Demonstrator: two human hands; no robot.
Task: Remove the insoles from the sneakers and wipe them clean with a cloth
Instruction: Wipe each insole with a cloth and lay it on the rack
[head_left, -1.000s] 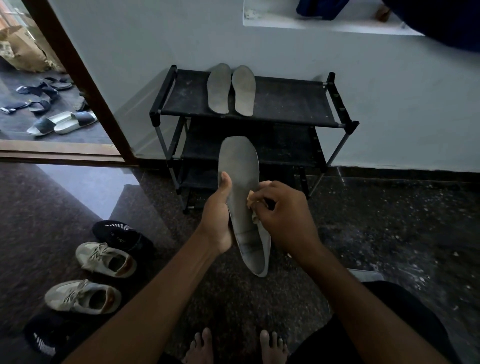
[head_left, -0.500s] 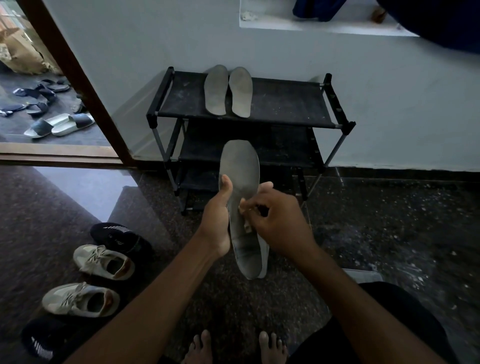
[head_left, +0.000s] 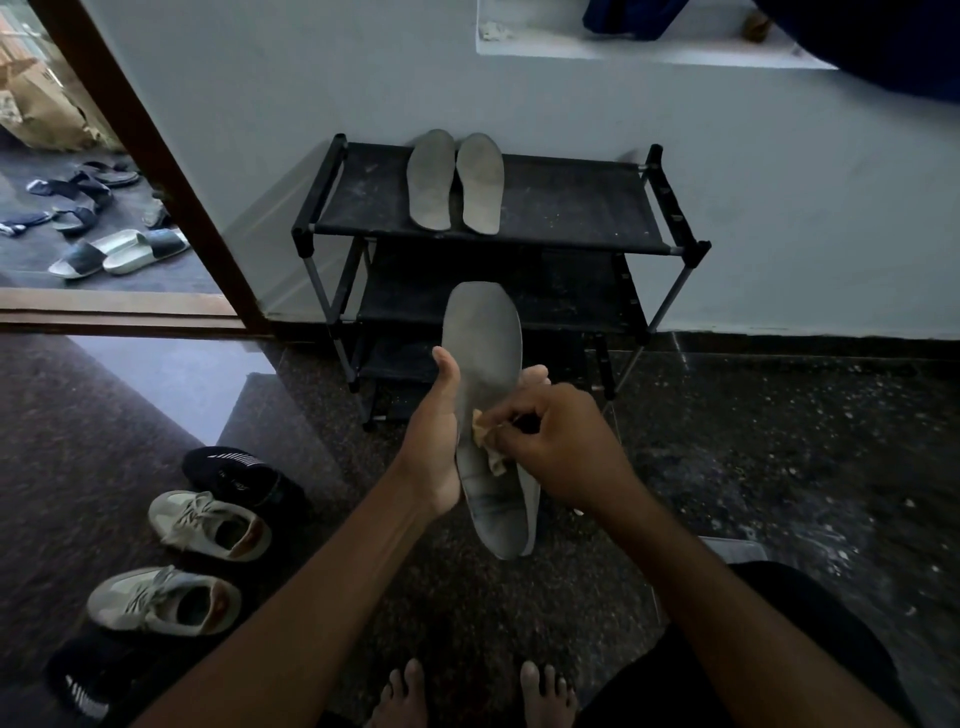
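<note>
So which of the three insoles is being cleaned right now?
The insole held in the left hand, with the right hand pressing a cloth on it. The other two insoles lie side by side on the top shelf of the rack.

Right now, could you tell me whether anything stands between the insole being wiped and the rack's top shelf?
Nothing visible does. The left hand holds the insole in open air before the rack while the right hand presses the cloth on it; bare shelf shows beside the two insoles there.
</note>
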